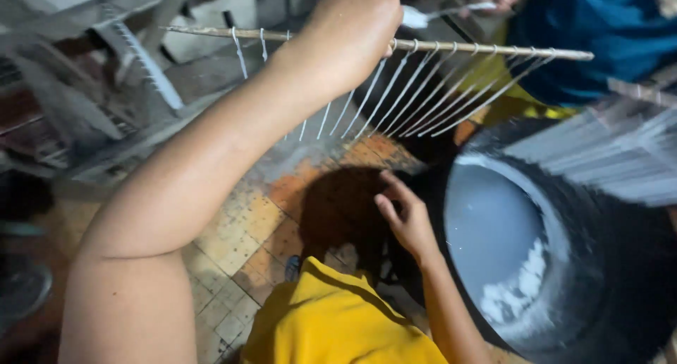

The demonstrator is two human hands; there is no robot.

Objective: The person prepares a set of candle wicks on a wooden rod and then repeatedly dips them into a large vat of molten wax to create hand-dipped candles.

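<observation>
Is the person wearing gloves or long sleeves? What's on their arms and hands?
No gloves. The left hand and the right hand are both bare, with no ring, watch or bracelet showing. The arms are bare too, as far as the picture shows, with no sleeves in view. A piece of yellow clothing shows at the bottom edge between the arms.

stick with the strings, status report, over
Left hand shut on stick, white strings hanging. Right hand open, beside black tub. Nothing blocking.
</observation>
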